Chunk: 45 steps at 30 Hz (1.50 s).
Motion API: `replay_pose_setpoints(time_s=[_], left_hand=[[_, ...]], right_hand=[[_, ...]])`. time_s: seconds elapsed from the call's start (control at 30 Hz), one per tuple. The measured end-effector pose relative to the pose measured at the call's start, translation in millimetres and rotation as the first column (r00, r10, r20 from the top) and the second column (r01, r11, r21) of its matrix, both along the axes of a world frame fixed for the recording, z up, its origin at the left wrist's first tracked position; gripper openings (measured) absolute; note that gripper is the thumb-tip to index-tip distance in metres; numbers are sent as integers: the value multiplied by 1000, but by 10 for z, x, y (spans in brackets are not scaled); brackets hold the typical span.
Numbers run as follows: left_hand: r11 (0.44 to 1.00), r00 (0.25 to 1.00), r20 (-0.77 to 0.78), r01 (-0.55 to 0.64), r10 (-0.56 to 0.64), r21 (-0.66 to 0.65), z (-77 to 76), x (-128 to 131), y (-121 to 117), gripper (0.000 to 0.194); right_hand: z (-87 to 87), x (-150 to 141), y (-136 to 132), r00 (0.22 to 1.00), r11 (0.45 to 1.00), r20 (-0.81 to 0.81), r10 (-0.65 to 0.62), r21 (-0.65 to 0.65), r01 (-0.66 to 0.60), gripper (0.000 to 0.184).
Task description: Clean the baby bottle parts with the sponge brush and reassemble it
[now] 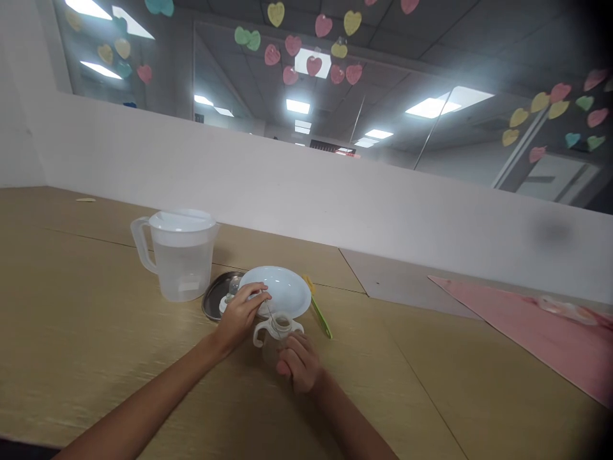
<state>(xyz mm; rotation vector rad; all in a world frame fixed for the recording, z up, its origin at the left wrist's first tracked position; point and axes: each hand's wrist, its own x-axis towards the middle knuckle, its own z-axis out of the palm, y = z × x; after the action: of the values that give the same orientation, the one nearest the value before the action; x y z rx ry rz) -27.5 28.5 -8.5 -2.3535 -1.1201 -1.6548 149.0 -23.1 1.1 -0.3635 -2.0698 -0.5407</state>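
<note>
A small bottle with a clear body and a white two-handled collar (258,333) stands upright on the table, its round mouth open at the top. My left hand (239,317) is at its left, fingertips pinched on the upper end of a thin, wire-like rod (270,312). The rod slants down across the front of the collar toward my right hand (301,364). That hand is closed at the bottle's right front, its fingers curled in. Whether it grips the rod's lower end or the bottle is hidden.
Behind the hands lie a white oval bowl (287,291) and a dark metal tray (211,299) with small white and clear parts. A green-handled brush (322,317) rests at right. A lidded clear pitcher (182,265) stands left; a pink sheet (541,332) lies far right.
</note>
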Motion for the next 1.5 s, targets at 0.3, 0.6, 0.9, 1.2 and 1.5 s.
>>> replay_pose_setpoints(time_s=[0.3, 0.6, 0.9, 1.2, 1.5], left_hand=[[991, 999, -36, 34, -29, 130, -26, 19, 19, 27], [946, 999, -11, 45, -44, 320, 77, 49, -51, 24], [920, 995, -28, 97, -93, 379, 122, 88, -145, 27], [879, 960, -229, 246, -162, 409, 196, 54, -197, 26], [823, 878, -475, 308, -54, 476, 475, -191, 64, 22]], right_hand=[[6, -44, 39, 999, 999, -42, -22, 30, 24, 53], [46, -66, 51, 999, 996, -26, -46, 80, 48, 54], [61, -76, 62, 997, 984, -64, -54, 167, 64, 49], [97, -40, 93, 988, 977, -100, -116, 165, 131, 43], [75, -61, 0, 971, 995, -230, 69, -53, -83, 35]])
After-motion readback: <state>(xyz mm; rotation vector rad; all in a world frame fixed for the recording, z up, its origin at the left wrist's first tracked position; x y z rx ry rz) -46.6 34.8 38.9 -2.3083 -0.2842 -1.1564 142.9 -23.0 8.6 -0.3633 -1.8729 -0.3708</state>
